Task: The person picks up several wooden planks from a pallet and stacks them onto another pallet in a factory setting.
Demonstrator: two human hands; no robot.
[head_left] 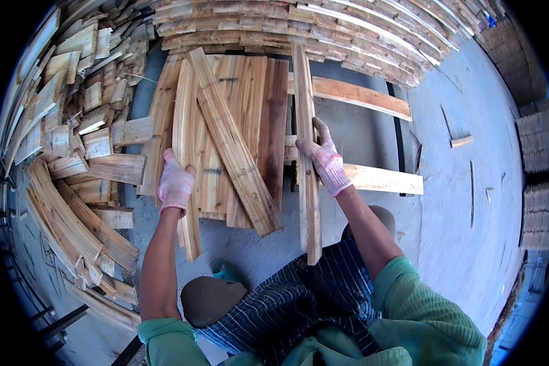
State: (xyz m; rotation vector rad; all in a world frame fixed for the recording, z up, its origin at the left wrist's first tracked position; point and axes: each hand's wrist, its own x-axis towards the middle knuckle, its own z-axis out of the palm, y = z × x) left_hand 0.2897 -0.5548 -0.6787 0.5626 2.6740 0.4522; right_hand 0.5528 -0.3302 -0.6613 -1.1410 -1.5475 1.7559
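Observation:
Both my hands wear pale gloves with pink marks. My left hand (177, 182) is closed around the edge of a long narrow wooden board (188, 119) at the left of a row of boards. On the right, my right hand (325, 158) grips another long board (304, 97), tilted partly on its edge and apart from the row. Between my hands, a loose board (235, 143) lies slanted across the row, with a darker brown board (274, 128) at the row's right side.
Crosswise slats (354, 94) stick out to the right under the boards. A tall lumber stack (256, 27) stands at the back. Jumbled offcuts (85, 91) heap up at the left, with longer planks (67, 207) nearer me. A small wood scrap (462, 141) lies on the concrete floor (470, 201).

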